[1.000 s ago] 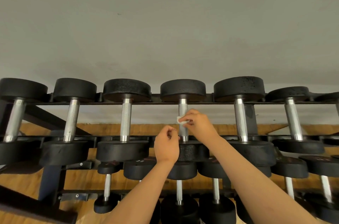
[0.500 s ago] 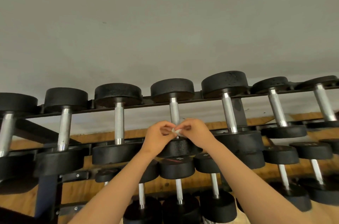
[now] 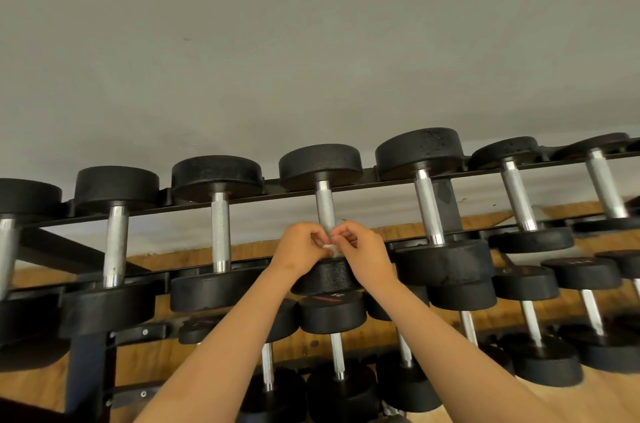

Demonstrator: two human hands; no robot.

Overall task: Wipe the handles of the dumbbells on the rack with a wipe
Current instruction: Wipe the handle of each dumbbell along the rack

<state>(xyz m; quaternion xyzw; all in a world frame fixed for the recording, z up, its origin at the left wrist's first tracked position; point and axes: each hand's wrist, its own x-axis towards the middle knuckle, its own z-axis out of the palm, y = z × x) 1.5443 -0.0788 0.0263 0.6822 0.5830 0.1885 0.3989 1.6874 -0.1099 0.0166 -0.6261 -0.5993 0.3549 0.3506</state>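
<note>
Black dumbbells with silver handles lie in a row on the top tier of a black rack point(image 3: 145, 211). My left hand point(image 3: 300, 247) and my right hand point(image 3: 363, 249) meet in front of the lower end of the middle dumbbell's handle point(image 3: 325, 206). Between their fingertips both hands pinch a small white wipe point(image 3: 331, 247), mostly hidden by the fingers. Whether the wipe touches the handle I cannot tell. The near head of that dumbbell point(image 3: 327, 275) sits just under my hands.
Neighbouring handles stand at the left point(image 3: 220, 228) and right point(image 3: 427, 208). A lower tier holds smaller dumbbells point(image 3: 332, 313) under my forearms. A grey wall fills the upper view; wooden floor point(image 3: 34, 384) shows behind the rack.
My left hand rose from below to join the right hand at the wipe. Both hands now hold it low on the middle handle, and the view has tilted upward.
</note>
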